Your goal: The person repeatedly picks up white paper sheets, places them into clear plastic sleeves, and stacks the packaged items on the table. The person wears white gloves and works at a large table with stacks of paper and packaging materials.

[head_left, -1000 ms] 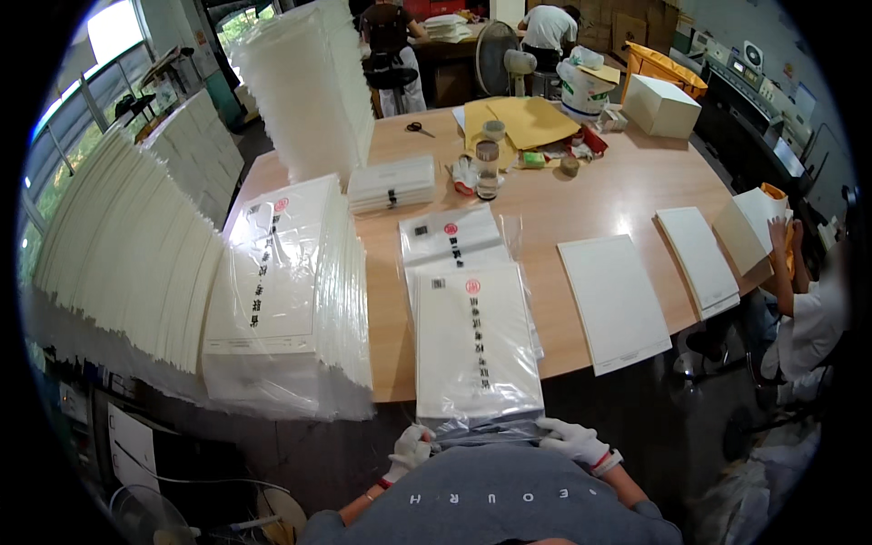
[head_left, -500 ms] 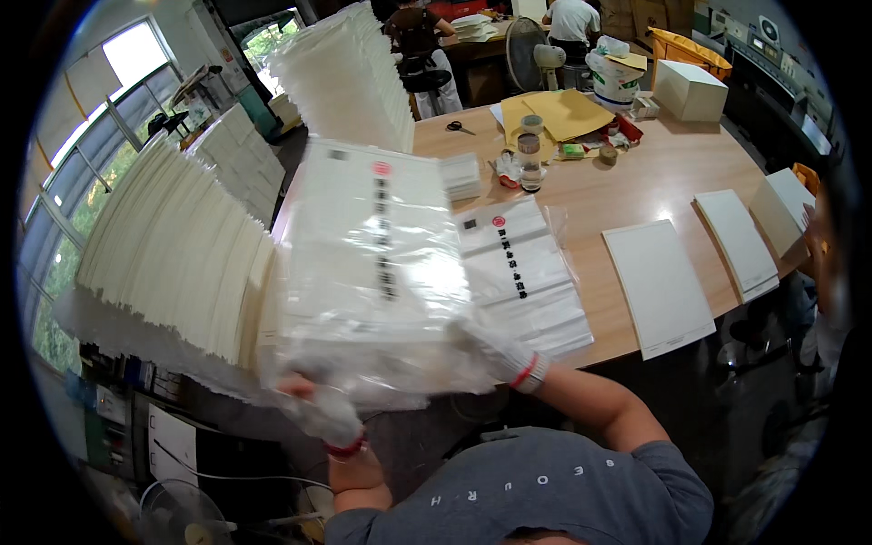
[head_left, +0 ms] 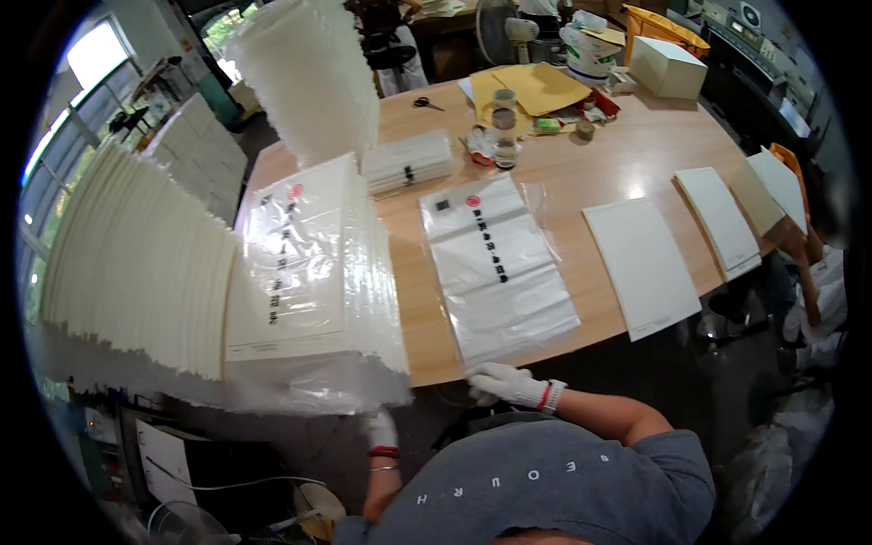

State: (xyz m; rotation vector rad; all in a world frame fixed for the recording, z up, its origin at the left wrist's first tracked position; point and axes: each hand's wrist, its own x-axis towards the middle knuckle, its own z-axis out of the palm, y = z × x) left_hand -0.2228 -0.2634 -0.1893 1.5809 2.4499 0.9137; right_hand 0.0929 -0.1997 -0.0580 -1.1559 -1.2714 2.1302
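A printed clear plastic bag with white sheets inside (head_left: 300, 263) lies on top of a stack of similar filled bags at the left of the table. My left hand (head_left: 380, 429), in a white glove, is just below the stack's near edge; its fingertips are hidden by the overhanging plastic. By the table's front edge is my right hand (head_left: 509, 384), also gloved, its fingers loosely bent with nothing seen in them. Just beyond it lies a flat pile of printed plastic bags (head_left: 500, 263). To their right sits a stack of white paper (head_left: 642, 263).
Tall stacks of filled bags (head_left: 136, 263) stand at the left, with another (head_left: 313, 82) behind. A bundle of folded plastic (head_left: 409, 162), scissors (head_left: 427, 104), yellow envelopes (head_left: 540, 91), tape rolls (head_left: 504, 127) and a narrower paper stack (head_left: 718, 222) are on the table. Another person's hands (head_left: 799, 250) are at the right.
The filled bag has gone from my hands onto the left stack. Both hands have let go and drawn back toward my body. The view has shifted slightly.
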